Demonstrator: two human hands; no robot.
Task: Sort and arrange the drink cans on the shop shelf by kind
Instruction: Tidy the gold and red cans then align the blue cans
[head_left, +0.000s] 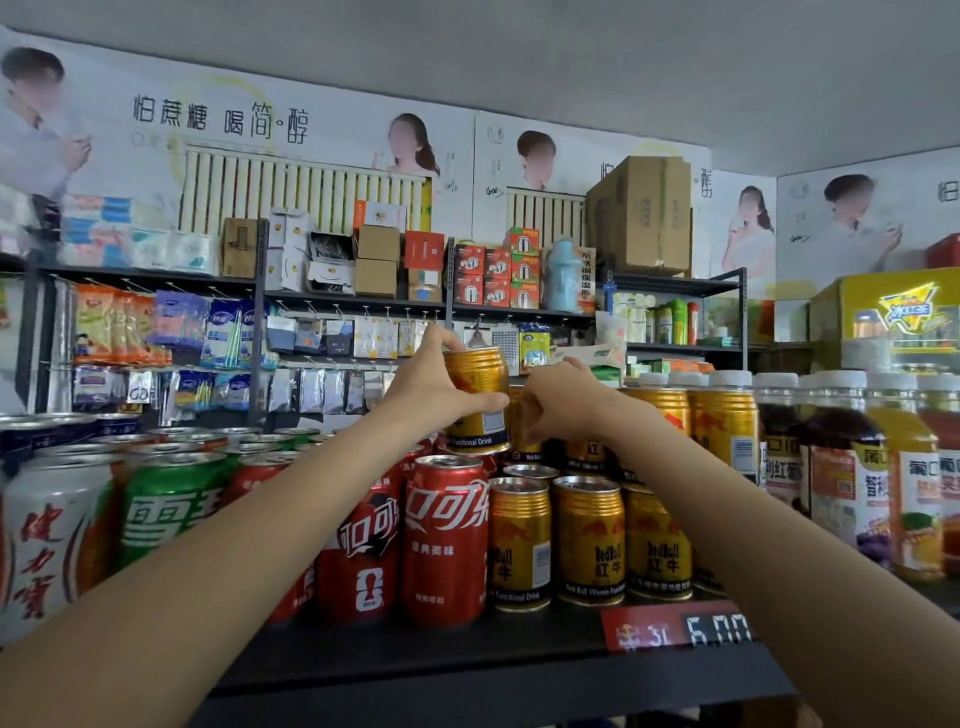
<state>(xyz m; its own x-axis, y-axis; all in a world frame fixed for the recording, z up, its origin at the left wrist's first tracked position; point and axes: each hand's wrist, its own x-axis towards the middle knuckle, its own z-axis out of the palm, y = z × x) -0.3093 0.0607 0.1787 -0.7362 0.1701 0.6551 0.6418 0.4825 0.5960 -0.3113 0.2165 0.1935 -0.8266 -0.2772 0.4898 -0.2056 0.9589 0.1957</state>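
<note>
The left hand (434, 384) grips a gold can (477, 400), held raised above the rear rows of the shelf (415, 654). The right hand (558, 402) curls round a second gold can (517, 415) just beside it. Step in hand, by judgement: grouping gold cans. The next move calls for lowering each can upright among the gold cans at the front edge (587, 540), apart from the red cans (447, 540).
</note>
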